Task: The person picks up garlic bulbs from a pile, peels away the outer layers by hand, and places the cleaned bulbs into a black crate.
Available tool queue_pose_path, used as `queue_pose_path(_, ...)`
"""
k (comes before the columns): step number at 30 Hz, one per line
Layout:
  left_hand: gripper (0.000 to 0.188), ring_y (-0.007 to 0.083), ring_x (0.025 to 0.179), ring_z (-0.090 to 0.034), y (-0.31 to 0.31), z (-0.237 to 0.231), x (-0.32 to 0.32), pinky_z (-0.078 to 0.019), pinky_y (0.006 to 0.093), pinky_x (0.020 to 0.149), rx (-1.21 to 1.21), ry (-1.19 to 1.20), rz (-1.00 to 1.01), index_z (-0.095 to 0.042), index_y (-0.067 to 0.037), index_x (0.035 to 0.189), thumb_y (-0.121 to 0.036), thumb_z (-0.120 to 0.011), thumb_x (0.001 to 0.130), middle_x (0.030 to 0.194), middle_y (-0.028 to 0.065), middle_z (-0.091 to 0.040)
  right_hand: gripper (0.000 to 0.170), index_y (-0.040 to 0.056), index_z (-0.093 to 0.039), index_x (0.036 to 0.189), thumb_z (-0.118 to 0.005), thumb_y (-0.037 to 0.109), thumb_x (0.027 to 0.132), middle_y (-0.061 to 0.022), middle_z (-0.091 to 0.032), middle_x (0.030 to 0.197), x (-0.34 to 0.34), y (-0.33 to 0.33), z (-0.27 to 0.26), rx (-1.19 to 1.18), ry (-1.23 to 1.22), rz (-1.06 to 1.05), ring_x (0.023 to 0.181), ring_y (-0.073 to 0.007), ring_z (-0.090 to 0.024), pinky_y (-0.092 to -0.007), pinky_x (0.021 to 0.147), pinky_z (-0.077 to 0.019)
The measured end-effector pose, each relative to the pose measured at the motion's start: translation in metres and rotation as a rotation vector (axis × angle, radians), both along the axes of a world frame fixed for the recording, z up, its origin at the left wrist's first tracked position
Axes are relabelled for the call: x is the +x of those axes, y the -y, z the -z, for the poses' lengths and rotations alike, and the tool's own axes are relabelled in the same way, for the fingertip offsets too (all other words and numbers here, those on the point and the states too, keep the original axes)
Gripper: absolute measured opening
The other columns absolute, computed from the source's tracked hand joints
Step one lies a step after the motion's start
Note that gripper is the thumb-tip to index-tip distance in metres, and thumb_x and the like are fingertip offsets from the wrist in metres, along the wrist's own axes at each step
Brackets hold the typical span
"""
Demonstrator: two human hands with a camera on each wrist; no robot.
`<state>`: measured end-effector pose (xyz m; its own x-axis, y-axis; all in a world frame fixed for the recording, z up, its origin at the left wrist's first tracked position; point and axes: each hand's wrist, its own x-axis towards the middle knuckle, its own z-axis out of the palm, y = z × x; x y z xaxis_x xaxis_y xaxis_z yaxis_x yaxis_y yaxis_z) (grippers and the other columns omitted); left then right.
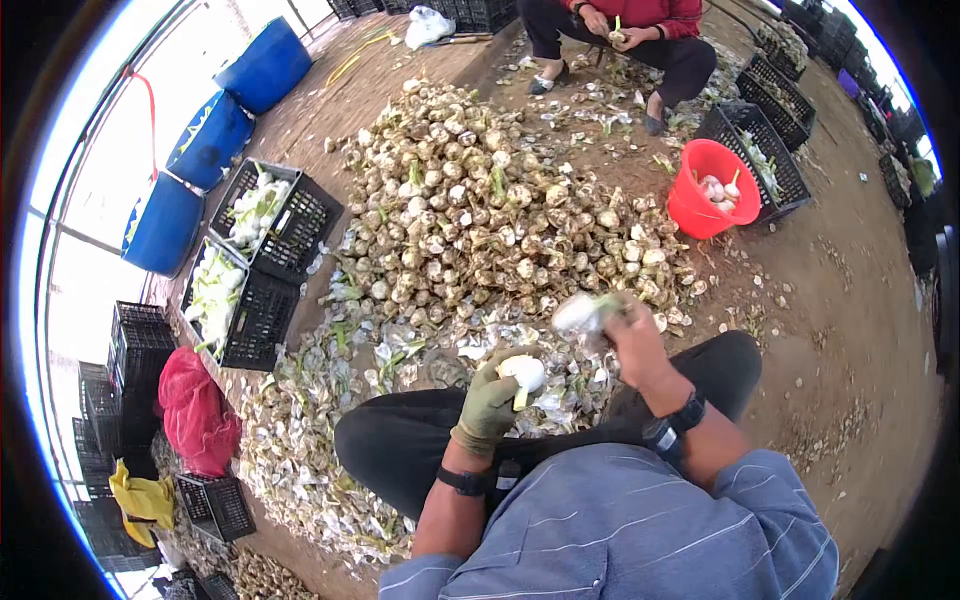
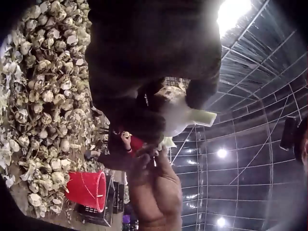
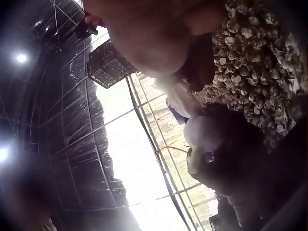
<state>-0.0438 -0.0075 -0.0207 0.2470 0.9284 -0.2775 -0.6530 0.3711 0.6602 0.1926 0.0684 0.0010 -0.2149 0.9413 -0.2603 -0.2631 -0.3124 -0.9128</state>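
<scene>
The left hand (image 1: 487,402), in an olive glove, grips a white bulb (image 1: 524,373) with a short green stem, above the lap. In the left wrist view the bulb (image 2: 177,115) shows between dark gloved fingers, its cut stem pointing right. To the right and higher, the bare right hand (image 1: 636,343) has curled fingers around something pale and green (image 1: 585,314), blurred, perhaps peeled skin. The right wrist view shows the right hand (image 3: 159,43) close to the bulb (image 3: 203,132) and the gloved left hand (image 3: 236,149); whether they touch is unclear.
A large heap of untrimmed bulbs (image 1: 450,200) lies in front, with loose skins (image 1: 330,480) around the legs. A red bucket (image 1: 690,205) holds bulbs at right. Black crates (image 1: 262,310) and blue tubs (image 1: 165,225) stand left. Another person (image 1: 640,30) sits opposite.
</scene>
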Motion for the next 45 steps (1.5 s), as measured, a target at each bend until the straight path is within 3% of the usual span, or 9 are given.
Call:
queue_pose_path(1,0.045,0.0208,0.101,-0.065,-0.001,-0.005,-0.001,-0.0534,0.03,0.089,-0.007,0.122,0.005,-0.054,0.007,0.127,-0.007,-0.055,0.085,0.111,0.0119,-0.066,0.035,0.0003,-0.052,0.126,-0.063,0.013,0.095,-0.0075,-0.069,0.102,0.006,-0.007,0.01,-0.047,0.018,0.046,0.09,-0.0195,-0.068,-0.0371,0.083,-0.0558)
queue_pose_path(4,0.042,0.0176,0.098,-0.065,-0.006,-0.016,0.003,-0.0537,0.029,0.086,-0.05,-0.117,-0.01,-0.055,0.006,0.127,-0.005,-0.053,0.086,0.109,0.0107,-0.066,0.051,0.0024,-0.048,0.135,-0.067,0.017,0.09,-0.0138,-0.067,0.109,0.0,0.004,0.003,0.603,0.857,-0.306,0.101,-0.0284,-0.066,-0.0406,0.094,-0.0521)
queue_pose_path(5,0.041,0.0141,0.091,-0.065,-0.008,-0.023,0.009,-0.0537,0.0274,0.08,-0.106,-0.086,-0.069,-0.055,0.006,0.128,-0.003,-0.057,0.088,0.103,0.0089,-0.067,0.052,0.0049,-0.054,0.133,-0.07,0.018,0.085,-0.0183,-0.065,0.114,-0.006,0.01,-0.007,0.574,0.785,-0.341,0.109,-0.0358,-0.062,-0.0421,0.099,-0.0481)
queue_pose_path(9,0.037,0.0087,0.08,-0.061,-0.004,-0.01,0.005,-0.0499,0.0228,0.072,-0.111,-0.227,-0.012,-0.059,0.006,0.123,-0.007,-0.067,0.089,0.095,0.0026,-0.067,0.024,0.005,-0.069,0.107,-0.069,0.017,0.086,-0.014,-0.066,0.101,-0.023,0.018,-0.049,0.665,0.682,-0.403,0.094,-0.0332,-0.064,-0.0397,0.082,-0.0514)
queue_pose_path(18,0.022,0.0057,0.075,-0.059,0.004,0.002,-0.003,-0.0484,0.0225,0.065,0.023,-0.459,0.144,-0.068,0.0,0.107,-0.013,-0.069,0.09,0.091,-0.0003,-0.067,0.016,0.0062,-0.069,0.098,-0.07,0.013,0.084,-0.0118,-0.066,0.087,-0.024,0.021,-0.026,0.855,0.917,-0.582,0.08,-0.0323,-0.065,-0.039,0.068,-0.0517)
queue_pose_path(28,0.029,0.0036,0.071,-0.051,0.004,-0.013,0.006,-0.0414,0.0205,0.061,-0.098,-0.178,0.021,-0.065,-0.002,0.116,-0.019,-0.064,0.094,0.085,-0.0039,-0.06,0.017,0.0012,-0.066,0.1,-0.068,0.015,0.09,-0.0073,-0.065,0.083,-0.021,0.023,0.003,-0.059,0.202,-0.173,0.072,-0.0126,-0.061,-0.0312,0.067,-0.0509)
queue_pose_path(33,0.029,0.0028,0.072,-0.049,0.004,-0.001,0.002,-0.0403,0.0207,0.061,-0.034,-0.287,0.057,-0.066,-0.002,0.115,-0.02,-0.066,0.093,0.084,-0.0063,-0.059,0.021,0.0028,-0.066,0.1,-0.072,0.018,0.087,-0.0105,-0.065,0.088,-0.033,0.027,-0.028,0.689,0.615,-0.388,0.073,-0.0266,-0.062,-0.0347,0.067,-0.0509)
queue_pose_path(39,0.032,0.0074,0.076,-0.059,0.005,-0.012,-0.004,-0.0483,0.0225,0.067,-0.08,-0.551,0.135,-0.067,0.002,0.113,-0.023,-0.06,0.096,0.092,0.001,-0.067,0.014,0.0065,-0.065,0.093,-0.07,0.018,0.086,-0.0106,-0.062,0.082,-0.039,0.029,-0.024,0.881,0.872,-0.476,0.073,-0.0335,-0.061,-0.0421,0.063,-0.0503)
queue_pose_path(45,0.041,0.0099,0.078,-0.062,0.009,-0.007,-0.003,-0.0497,0.0236,0.068,-0.026,-0.316,0.116,-0.06,0.002,0.123,-0.027,-0.062,0.094,0.097,0.0034,-0.067,0.012,0.007,-0.065,0.091,-0.069,0.016,0.085,-0.012,-0.063,0.078,-0.042,0.023,-0.019,0.838,0.821,-0.527,0.07,-0.034,-0.063,-0.0425,0.062,-0.0511)
